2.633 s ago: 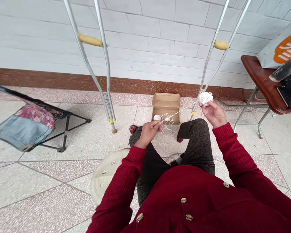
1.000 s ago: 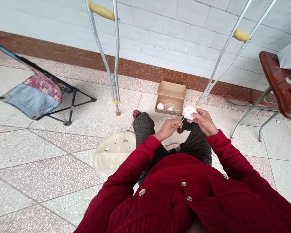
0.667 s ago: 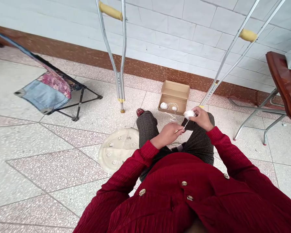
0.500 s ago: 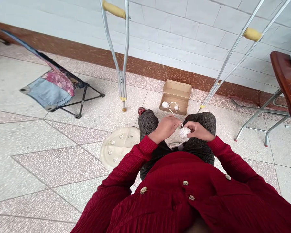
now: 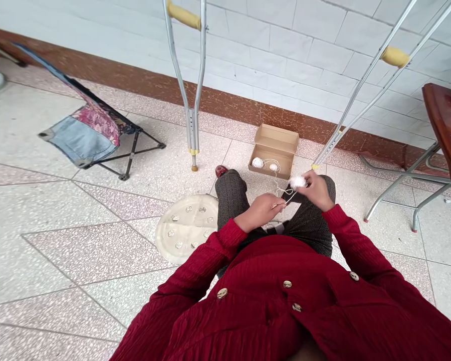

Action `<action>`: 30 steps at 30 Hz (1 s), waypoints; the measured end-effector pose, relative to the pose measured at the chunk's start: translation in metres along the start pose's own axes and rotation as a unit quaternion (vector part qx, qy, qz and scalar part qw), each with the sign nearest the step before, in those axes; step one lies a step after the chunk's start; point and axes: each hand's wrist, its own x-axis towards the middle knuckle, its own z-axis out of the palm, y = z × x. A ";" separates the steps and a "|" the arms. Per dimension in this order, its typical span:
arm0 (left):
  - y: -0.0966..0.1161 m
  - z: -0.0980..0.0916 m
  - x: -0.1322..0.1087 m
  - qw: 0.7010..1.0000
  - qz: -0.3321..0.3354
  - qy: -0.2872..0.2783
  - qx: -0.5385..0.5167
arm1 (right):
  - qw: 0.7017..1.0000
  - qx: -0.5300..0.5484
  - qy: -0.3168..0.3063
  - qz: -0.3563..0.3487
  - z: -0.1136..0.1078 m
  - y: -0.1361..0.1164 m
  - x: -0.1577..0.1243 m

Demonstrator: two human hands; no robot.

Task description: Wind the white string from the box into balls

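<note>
My right hand (image 5: 317, 189) is closed round a fluffy white ball of yarn (image 5: 297, 182), slightly blurred, above my right knee. Lower and to the left, my left hand (image 5: 263, 210) pinches a strand of white yarn (image 5: 290, 197) that stretches toward the ball. A loose loop of the strand hangs between the hands and runs down to an open cardboard box (image 5: 277, 136) on the floor. Inside the box lie a larger white yarn ball (image 5: 257, 163) and a smaller white yarn ball (image 5: 273, 167).
Two crutches lean on the tiled wall: a left crutch (image 5: 193, 120) and a right crutch (image 5: 357, 93). A folding fabric chair (image 5: 86, 138) stands at left, a brown-seated metal chair (image 5: 441, 130) at right. A round cream lid-like disc (image 5: 180, 225) lies beside my left leg.
My right hand has moved up and right with the yarn ball, away from my left hand. My left hand has dropped lower. More strand now shows between them.
</note>
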 end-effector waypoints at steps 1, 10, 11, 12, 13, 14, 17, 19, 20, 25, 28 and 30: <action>-0.001 -0.006 -0.001 1.000 0.016 0.017 0.018 | 0.998 -0.012 -0.059 0.002 0.007 0.005 -0.005; -0.017 -0.011 0.004 0.999 -0.017 0.043 -0.002 | 0.902 0.308 -0.271 0.135 0.010 -0.026 -0.047; -0.014 -0.007 0.004 0.998 -0.034 0.036 -0.033 | 0.904 0.328 -0.238 0.135 0.005 -0.030 -0.044; -0.011 -0.004 0.004 0.996 -0.047 0.030 -0.070 | 0.906 0.344 -0.205 0.134 0.001 -0.034 -0.040; -0.007 -0.001 0.003 0.992 -0.052 0.024 -0.109 | 0.908 0.358 -0.175 0.132 -0.002 -0.037 -0.036; -0.003 0.000 0.003 0.988 -0.051 0.021 -0.145 | 0.908 0.369 -0.150 0.130 -0.005 -0.039 -0.032; 0.003 -0.005 0.003 0.982 -0.042 0.043 -0.182 | 0.905 0.386 -0.129 0.123 -0.006 -0.041 -0.025; -0.001 -0.012 0.004 0.985 -0.049 0.065 -0.150 | 0.900 0.389 -0.155 0.125 -0.003 -0.042 -0.026; -0.004 -0.016 0.004 0.988 -0.052 0.070 -0.128 | 0.896 0.390 -0.168 0.127 -0.001 -0.043 -0.027; -0.021 -0.031 0.011 0.996 -0.023 0.053 -0.070 | 0.888 0.411 -0.175 0.113 0.000 -0.049 -0.030; -0.029 -0.035 0.019 0.997 -0.023 0.058 -0.048 | 0.894 0.404 -0.170 0.093 -0.004 -0.052 -0.027; -0.036 -0.035 0.025 0.998 -0.022 0.059 -0.027 | 0.902 0.389 -0.167 0.089 -0.007 -0.054 -0.025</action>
